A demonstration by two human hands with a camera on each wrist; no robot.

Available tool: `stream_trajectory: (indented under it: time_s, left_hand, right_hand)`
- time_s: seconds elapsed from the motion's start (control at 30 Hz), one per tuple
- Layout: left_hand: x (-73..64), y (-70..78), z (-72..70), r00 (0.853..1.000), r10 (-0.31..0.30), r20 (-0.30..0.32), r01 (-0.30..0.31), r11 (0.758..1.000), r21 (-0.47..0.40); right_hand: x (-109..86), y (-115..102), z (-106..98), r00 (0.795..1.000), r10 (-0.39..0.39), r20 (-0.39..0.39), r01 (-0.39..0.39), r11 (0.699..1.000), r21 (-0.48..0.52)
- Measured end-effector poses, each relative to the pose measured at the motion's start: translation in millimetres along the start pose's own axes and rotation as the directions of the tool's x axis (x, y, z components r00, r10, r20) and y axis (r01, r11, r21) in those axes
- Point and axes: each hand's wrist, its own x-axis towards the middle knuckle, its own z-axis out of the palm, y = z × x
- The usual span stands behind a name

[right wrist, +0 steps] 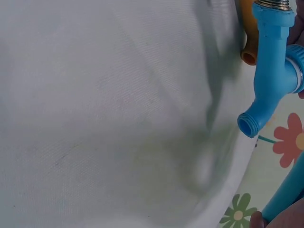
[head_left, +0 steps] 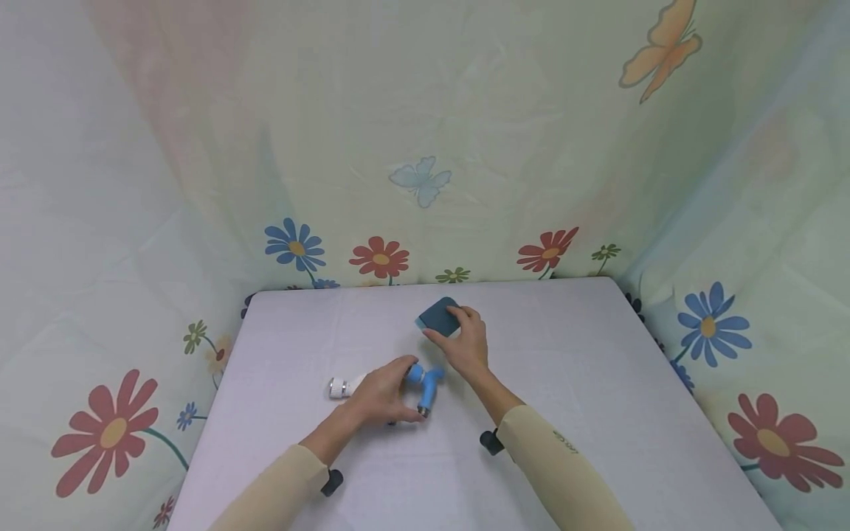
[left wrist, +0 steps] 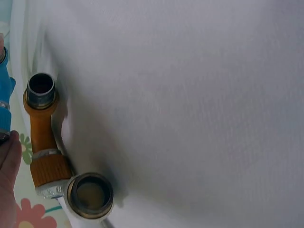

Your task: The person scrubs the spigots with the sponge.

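My left hand [head_left: 381, 391] grips a bright blue plastic tap [head_left: 428, 391], thumb by its threaded metal end and fingers at its knob side. The tap's spout shows clearly in the right wrist view. Near that hand is an orange-brown tap [left wrist: 42, 130] with a metal threaded end, mostly hidden by the hand in the head view. A white tap [head_left: 339, 388] with a ribbed metal end lies to the left of the hand. My right hand [head_left: 468, 343] pinches a dark teal flat piece [head_left: 438, 316] with rounded corners and a lighter blue edge, farther back than the blue tap.
All this is on or over a table [head_left: 564, 354] with a pale cloth. Curtains with printed flowers and butterflies [head_left: 420, 181] enclose its back and sides. Small black devices [head_left: 491, 442] sit at both wrists.
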Motion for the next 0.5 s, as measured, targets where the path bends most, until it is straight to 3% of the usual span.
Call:
stream_trajectory:
  time_s: [0.23, 0.5]
  left_hand:
    - [1.0, 0.7, 12.3, 0.999, 0.028, -0.017, -0.026, 0.995, 0.099]
    - [-3.1, 2.9, 18.9, 0.997, 0.037, -0.062, -0.02, 0.969, 0.246]
  right_hand:
    - [1.6, 9.1, -1.5, 1.0, -0.012, -0.004, 0.012, 1.0, -0.022]
    - [6.7, 24.4, -7.0, 0.999, 0.024, 0.034, -0.022, 0.998, -0.064]
